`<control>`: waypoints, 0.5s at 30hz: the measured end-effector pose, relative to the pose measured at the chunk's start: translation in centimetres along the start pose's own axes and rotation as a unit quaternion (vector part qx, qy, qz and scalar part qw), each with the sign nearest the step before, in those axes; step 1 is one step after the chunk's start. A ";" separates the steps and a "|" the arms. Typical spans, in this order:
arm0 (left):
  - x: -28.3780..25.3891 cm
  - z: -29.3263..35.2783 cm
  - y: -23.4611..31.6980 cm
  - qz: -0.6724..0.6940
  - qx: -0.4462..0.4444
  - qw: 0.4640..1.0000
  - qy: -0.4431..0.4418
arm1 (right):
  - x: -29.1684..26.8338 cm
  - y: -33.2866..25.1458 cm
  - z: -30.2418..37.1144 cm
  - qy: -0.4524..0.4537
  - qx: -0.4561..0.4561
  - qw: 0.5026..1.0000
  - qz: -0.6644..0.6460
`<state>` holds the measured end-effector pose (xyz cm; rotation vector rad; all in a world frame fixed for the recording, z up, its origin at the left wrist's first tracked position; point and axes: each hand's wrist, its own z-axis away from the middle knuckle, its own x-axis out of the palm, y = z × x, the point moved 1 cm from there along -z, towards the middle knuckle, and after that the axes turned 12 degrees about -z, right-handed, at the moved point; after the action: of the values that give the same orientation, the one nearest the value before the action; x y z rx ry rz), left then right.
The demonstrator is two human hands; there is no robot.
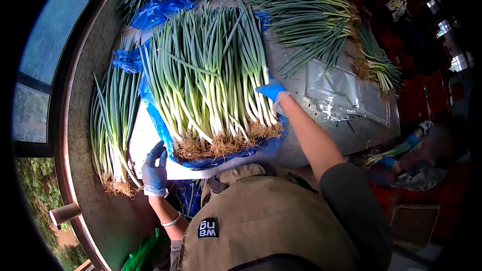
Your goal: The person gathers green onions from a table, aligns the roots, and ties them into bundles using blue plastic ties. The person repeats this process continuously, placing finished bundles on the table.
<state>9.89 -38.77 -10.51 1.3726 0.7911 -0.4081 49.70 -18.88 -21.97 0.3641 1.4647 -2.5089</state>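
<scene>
A thick row of green onions (211, 78) lies before me on a blue plastic sheet (159, 120), roots toward me. My right hand (271, 90), in a blue glove under a clear one, has its fingers closed on the pale stalks at the row's right edge. Off the near left corner of the sheet, my left hand (154, 170) is gloved the same way. It holds nothing; its fingers point away from me, with the thumb apart. Close beyond it lies a smaller bunch of green onions (114, 130) on the left ledge.
More green onions (306, 10) are heaped at the back and far right. Clear plastic bags (346, 93) lie flat on the metal table (296, 135). A window (37, 65) lines the left. At right, a co-worker's blue-gloved hands (412, 141) handle green onions. A green bag (143, 252) sits lower left.
</scene>
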 end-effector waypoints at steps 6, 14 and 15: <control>0.8 -0.8 0.7 -0.008 0.051 0.999 -0.008 | 6.4 -2.4 1.7 0.118 0.071 0.967 0.216; -0.8 -1.7 -0.4 0.186 -0.038 0.982 0.001 | 2.1 1.5 -2.7 0.125 0.001 0.979 0.158; -0.8 -1.8 0.4 0.115 -0.018 0.993 0.000 | 3.8 0.8 -1.2 0.138 -0.013 0.968 0.207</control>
<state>9.15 -37.06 -9.66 1.4112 0.6278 -0.2117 46.49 -18.43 -24.43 0.9412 1.3374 -2.1640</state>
